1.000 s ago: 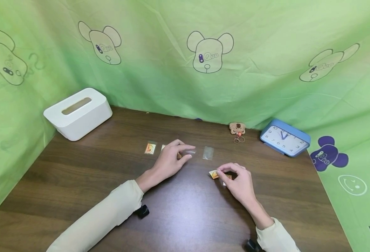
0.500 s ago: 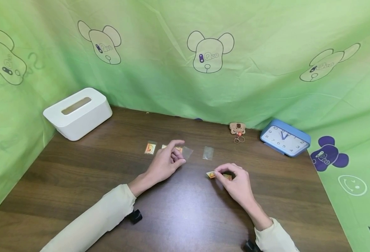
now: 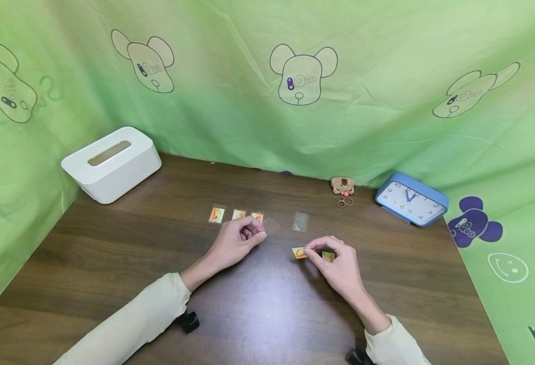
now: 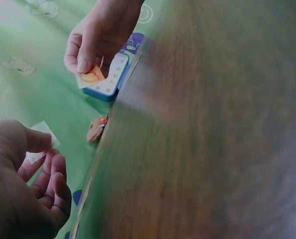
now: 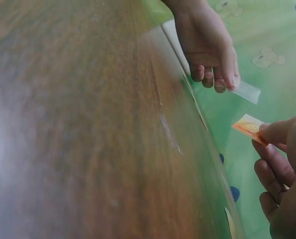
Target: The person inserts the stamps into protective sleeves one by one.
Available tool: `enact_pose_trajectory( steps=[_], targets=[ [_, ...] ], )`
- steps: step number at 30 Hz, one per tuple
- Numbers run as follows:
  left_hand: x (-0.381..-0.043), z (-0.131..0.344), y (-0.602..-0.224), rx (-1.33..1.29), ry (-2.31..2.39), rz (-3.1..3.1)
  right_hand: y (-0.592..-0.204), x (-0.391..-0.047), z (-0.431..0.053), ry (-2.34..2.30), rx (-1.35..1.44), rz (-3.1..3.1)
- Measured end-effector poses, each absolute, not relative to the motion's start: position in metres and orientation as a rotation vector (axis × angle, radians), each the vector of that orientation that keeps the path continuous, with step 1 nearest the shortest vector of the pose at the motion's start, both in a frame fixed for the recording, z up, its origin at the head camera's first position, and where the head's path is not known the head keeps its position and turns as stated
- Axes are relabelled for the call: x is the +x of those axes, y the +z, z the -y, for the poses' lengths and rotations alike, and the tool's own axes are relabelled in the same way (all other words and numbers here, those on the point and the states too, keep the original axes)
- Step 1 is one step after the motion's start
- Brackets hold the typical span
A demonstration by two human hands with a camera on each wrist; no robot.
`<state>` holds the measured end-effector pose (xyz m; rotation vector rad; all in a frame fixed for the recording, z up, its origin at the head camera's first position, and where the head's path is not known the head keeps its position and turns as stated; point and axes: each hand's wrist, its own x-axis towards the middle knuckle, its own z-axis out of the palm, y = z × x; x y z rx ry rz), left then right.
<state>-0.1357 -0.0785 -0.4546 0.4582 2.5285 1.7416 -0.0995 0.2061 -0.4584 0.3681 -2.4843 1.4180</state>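
My left hand (image 3: 233,246) pinches a small clear plastic sleeve (image 5: 248,92) between thumb and fingertips, above the middle of the table. To its right, my right hand (image 3: 342,266) pinches a small card (image 3: 299,252) with a yellow and orange print by one edge. The card and the sleeve face each other, apart. Another printed card (image 3: 328,257) shows on the table below my right hand. Behind my left hand lie several sleeved cards in a row: a left one (image 3: 217,214), a middle one (image 3: 238,214) and a right one (image 3: 257,217), partly hidden by the hand.
A second clear sleeve (image 3: 301,221) lies flat on the table (image 3: 126,263). A white tissue box (image 3: 117,167) stands at the back left. A brown bear-shaped trinket (image 3: 343,185) with rings and a blue clock (image 3: 412,199) stand at the back right, before a green curtain (image 3: 231,116).
My left hand has drawn down and left with its sleeve, uncovering the row of cards. My right hand has shifted slightly left, still pinching its card.
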Motion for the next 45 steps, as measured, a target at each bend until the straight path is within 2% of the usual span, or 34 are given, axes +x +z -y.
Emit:
enact_pose_trajectory(
  steps=[15, 45],
  targets=[
    [-0.131, 0.079, -0.46, 0.602, 1.607, -2.525, -0.451, -0.099, -0.195, 1.444, 0.425, 2.397],
    [-0.129, 0.075, -0.459, 0.659, 1.521, -2.519, -0.457, -0.111, -0.186, 1.341, 0.491, 2.38]
  ],
)
